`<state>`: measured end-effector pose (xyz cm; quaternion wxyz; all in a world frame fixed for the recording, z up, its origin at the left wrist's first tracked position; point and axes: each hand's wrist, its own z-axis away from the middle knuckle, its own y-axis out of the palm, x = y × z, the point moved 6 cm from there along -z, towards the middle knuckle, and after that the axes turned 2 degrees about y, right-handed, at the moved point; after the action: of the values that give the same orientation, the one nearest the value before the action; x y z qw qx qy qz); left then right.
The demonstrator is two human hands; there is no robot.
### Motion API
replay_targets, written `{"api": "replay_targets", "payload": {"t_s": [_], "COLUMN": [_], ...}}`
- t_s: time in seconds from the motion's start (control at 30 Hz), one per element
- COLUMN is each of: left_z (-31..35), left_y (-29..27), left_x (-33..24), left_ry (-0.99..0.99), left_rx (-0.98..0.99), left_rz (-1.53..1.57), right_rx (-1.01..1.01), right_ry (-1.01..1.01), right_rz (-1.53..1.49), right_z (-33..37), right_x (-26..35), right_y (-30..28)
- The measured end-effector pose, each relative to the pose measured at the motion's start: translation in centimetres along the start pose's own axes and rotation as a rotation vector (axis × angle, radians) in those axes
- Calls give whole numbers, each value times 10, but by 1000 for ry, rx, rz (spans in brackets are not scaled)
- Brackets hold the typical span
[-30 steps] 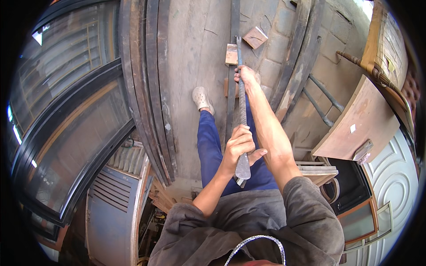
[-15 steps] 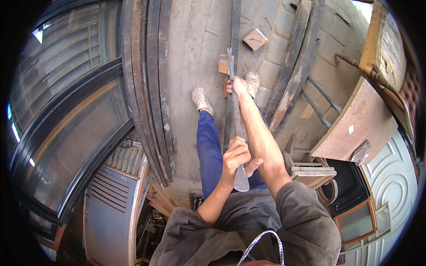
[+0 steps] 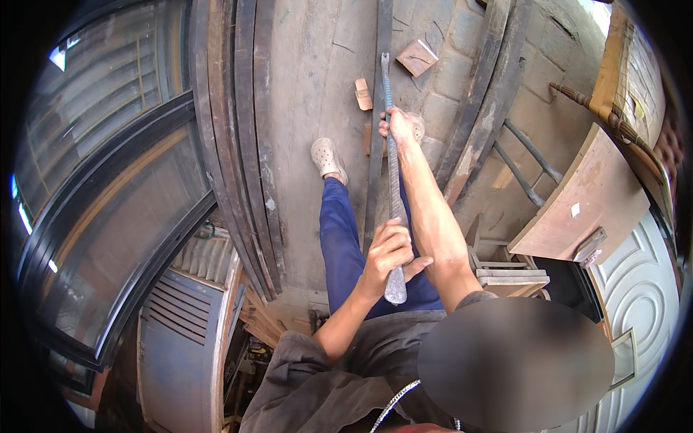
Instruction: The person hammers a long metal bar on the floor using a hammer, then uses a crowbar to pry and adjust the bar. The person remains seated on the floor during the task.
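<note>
A long steel pry bar (image 3: 393, 173) with a forked far tip runs lengthwise in front of me. My right hand (image 3: 401, 127) is wrapped round its far half, and my left hand (image 3: 388, 254) grips it near the flat, broad near end, thumb sticking out to the right. The forked tip lies over a long dark wooden beam (image 3: 385, 25) on the floor between my feet; whether they touch I cannot tell. Left of the bar lies a small wood block (image 3: 363, 94). Another small piece (image 3: 367, 138) sits by the beam, partly hidden.
A wood block with a nail (image 3: 417, 58) lies beyond my right foot. Long dark beams (image 3: 245, 144) line the left, and more beams (image 3: 480, 94) the right. Framed glass panels (image 3: 123, 224) lean at left; a plywood board (image 3: 577, 202) and white panelled door (image 3: 639, 289) stand right.
The pry bar has moved forward and its tip slightly right, both hands still on it. The small wood block near the tip has shifted and turned, now apart from the bar.
</note>
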<state>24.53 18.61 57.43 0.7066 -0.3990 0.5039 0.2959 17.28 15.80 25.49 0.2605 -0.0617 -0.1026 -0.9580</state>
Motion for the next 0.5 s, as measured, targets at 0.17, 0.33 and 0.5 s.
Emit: {"api": "replay_targets", "payload": {"t_s": [0.17, 0.33, 0.5], "left_z": [85, 203, 249], "left_y": [6, 21, 74], "left_x": [45, 147, 230], "left_ry": [-299, -1419, -1150], "left_rx": [107, -48, 202], "left_rz": [-335, 801, -85], "right_rx": [-3, 25, -1], "right_ry": [-47, -22, -31], "right_rz": [109, 199, 265], "right_z": [4, -21, -44], "right_x": [-39, -91, -136], "right_y": [-28, -69, -89]}}
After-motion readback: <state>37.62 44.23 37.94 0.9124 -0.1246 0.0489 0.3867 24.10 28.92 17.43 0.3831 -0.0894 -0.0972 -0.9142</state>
